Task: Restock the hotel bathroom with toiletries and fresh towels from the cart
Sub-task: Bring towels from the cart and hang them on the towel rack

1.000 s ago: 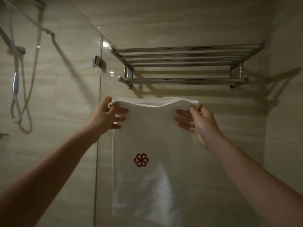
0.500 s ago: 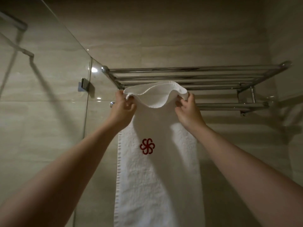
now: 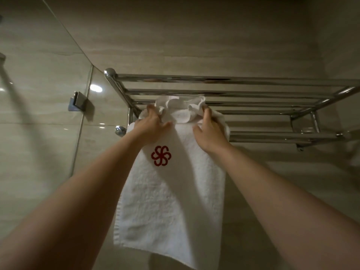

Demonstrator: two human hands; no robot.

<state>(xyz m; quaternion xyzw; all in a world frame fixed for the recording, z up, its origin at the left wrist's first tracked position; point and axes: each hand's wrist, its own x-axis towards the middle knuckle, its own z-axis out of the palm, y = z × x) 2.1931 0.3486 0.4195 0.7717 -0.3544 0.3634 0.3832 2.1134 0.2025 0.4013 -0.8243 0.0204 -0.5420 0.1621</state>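
Both hands (image 3: 152, 126) bunch towel (image 3: 171, 191) over rack (image 3: 253, 94).

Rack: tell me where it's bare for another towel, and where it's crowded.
The rack is bare on its top rails right of the towel, out to the right bracket. The lower bar is free along that same stretch. The left end is crowded: the left hand and right hand bunch the towel there.
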